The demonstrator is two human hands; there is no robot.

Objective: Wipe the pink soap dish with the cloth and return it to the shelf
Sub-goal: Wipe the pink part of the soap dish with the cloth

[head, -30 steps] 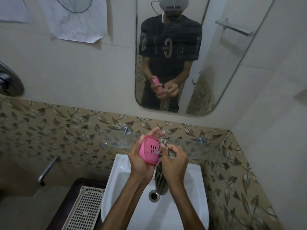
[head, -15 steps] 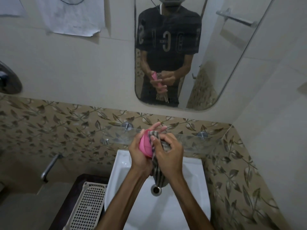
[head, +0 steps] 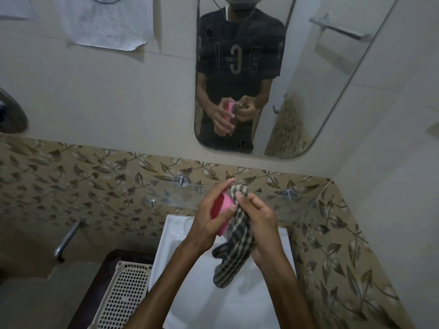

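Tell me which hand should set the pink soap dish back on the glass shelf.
Left hand: it already grips the pink plastic soap dish just in front of the glass shelf. The right hand holds the checked cloth.

One cam only, head-worn, wide-angle, so no second view to share w/ it. It looks fwd and down from above the white basin [head: 180,236], which fills the 6 o'clock part of the frame. Both forearms enter from 6 o'clock; the left hand [head: 209,222] and right hand [head: 261,226] sit just below centre, close to the lens. The glass shelf [head: 166,198] crosses mid-frame. The wall mirror [head: 297,91] is at 12 to 1 o'clock and faces the cam, reflecting the wearer's torso and the headset. Straight edges bow toward the frame edges. A white perforated basket [head: 123,295] lies at 7 o'clock.
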